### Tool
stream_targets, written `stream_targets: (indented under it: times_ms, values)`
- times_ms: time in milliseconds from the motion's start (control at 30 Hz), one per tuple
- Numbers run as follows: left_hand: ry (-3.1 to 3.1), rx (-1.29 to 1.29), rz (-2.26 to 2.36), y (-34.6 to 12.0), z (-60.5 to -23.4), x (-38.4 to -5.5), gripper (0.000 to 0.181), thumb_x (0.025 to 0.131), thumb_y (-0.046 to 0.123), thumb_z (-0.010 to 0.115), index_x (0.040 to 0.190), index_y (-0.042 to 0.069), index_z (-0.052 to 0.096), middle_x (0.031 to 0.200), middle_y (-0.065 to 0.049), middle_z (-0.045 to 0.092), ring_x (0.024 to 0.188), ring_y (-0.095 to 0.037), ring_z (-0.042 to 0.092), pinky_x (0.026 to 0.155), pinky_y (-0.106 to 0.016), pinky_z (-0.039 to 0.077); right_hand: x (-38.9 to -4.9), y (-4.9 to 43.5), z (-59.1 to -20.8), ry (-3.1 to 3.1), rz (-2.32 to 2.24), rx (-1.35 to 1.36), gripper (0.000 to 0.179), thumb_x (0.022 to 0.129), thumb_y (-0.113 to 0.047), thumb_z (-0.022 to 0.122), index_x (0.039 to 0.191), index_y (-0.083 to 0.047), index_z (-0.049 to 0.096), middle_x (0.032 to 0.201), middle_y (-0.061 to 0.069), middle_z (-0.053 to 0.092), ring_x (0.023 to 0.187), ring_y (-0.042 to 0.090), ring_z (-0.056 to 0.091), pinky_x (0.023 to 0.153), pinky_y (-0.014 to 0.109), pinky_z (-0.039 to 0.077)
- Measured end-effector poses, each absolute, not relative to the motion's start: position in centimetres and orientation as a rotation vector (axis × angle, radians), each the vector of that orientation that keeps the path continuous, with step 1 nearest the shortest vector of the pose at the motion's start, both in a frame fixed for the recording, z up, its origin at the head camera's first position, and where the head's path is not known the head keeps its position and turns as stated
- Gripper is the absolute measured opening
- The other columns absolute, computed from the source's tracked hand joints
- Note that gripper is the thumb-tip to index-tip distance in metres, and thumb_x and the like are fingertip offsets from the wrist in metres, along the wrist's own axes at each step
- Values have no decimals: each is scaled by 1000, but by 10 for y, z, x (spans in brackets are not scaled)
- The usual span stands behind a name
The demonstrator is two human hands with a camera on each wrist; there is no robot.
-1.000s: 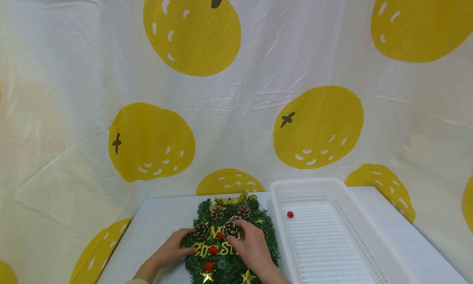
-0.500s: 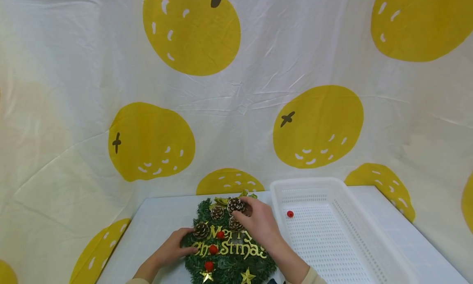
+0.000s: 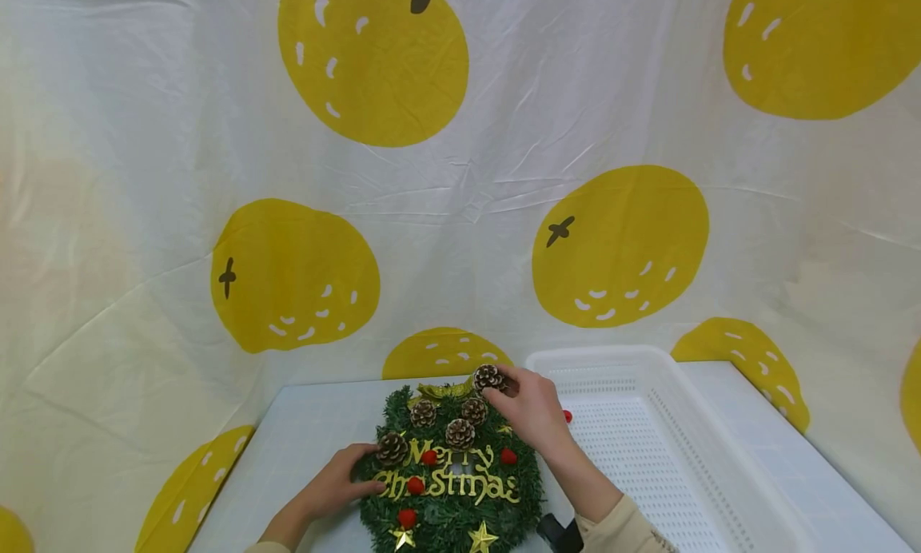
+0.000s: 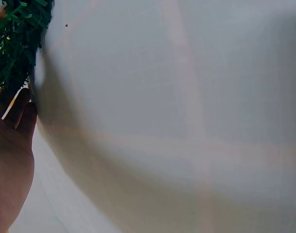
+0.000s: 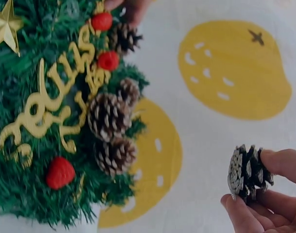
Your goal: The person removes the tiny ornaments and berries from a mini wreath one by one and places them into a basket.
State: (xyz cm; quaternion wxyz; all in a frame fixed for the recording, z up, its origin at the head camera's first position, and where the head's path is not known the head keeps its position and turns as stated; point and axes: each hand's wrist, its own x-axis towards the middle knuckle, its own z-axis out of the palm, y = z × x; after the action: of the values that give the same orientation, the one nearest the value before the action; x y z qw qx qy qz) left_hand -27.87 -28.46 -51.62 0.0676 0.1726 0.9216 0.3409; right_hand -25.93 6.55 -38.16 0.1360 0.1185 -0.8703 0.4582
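Note:
My right hand [image 3: 532,405] pinches a white-tipped pinecone [image 5: 249,172] between thumb and fingers, above the upper right edge of a green Christmas wreath [image 3: 453,521]. In the right wrist view the pinecone hangs apart from the wreath. Gold "Merry Christmas" lettering [image 3: 482,487], red berries [image 3: 407,519], gold stars [image 3: 482,538] and a gold bow [image 3: 442,391] decorate the wreath. Several pinecones [image 3: 460,434] sit on its upper half. At the left edge my left hand [image 3: 334,481] grips the wreath beside another pinecone [image 3: 392,449]; some of its fingertips are hidden.
A white perforated plastic basket [image 3: 691,401] stands right of the wreath, with one red berry [image 3: 568,416] in it, partly covered by my right hand. The pale table [image 3: 302,417] ends at a fabric backdrop [image 3: 468,257] printed with yellow fruit.
The right hand has carried the pinecone up and to the right, from over the lettering to the wreath's top right, uncovering the lettering. The left hand has stayed in place.

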Motion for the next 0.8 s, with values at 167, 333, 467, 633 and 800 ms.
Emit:
stream_targets:
  times_ms: [167, 333, 467, 633, 800]
  values:
    - [2777, 522, 1023, -285, -517, -279, 69, 85, 41, 75, 134, -2, 52, 135, -25, 51, 127, -50, 42, 101, -67, 34, -268, 78, -378, -2506, 1332, 293, 45, 90, -22, 72, 128, 1, 63, 107, 14, 71, 92, 26, 68, 76, 42, 57]
    - [2778, 521, 1017, -285, -516, -279, 69, 85, 41, 75, 134, -2, 52, 135, -24, 51, 127, -50, 42, 101, -67, 34, -274, 91, -376, -2495, 1325, 253, 47, 90, -22, 72, 130, 1, 61, 109, 17, 71, 97, 29, 68, 82, 46, 56]
    - [2772, 520, 1021, -285, -516, -279, 69, 85, 41, 75, 134, -3, 52, 135, -25, 51, 127, -50, 42, 101, -67, 34, -277, 102, -377, -2506, 1315, 233, 52, 90, -22, 71, 135, 2, 57, 118, 21, 67, 104, 33, 66, 84, 48, 55]
    - [2771, 523, 1021, -285, -516, -280, 69, 86, 41, 74, 134, -3, 52, 135, -25, 50, 127, -50, 42, 101, -67, 34, -279, 113, -379, -2515, 1290, 224, 51, 91, -22, 71, 135, 0, 57, 118, 20, 67, 103, 33, 66, 83, 47, 56]
    - [2774, 514, 1015, -285, -517, -280, 69, 85, 42, 74, 134, -2, 52, 135, -25, 51, 127, -49, 42, 102, -67, 34, -282, 124, -379, -2515, 1255, 208, 49, 90, -22, 71, 133, 1, 59, 114, 19, 69, 100, 32, 67, 83, 47, 55]
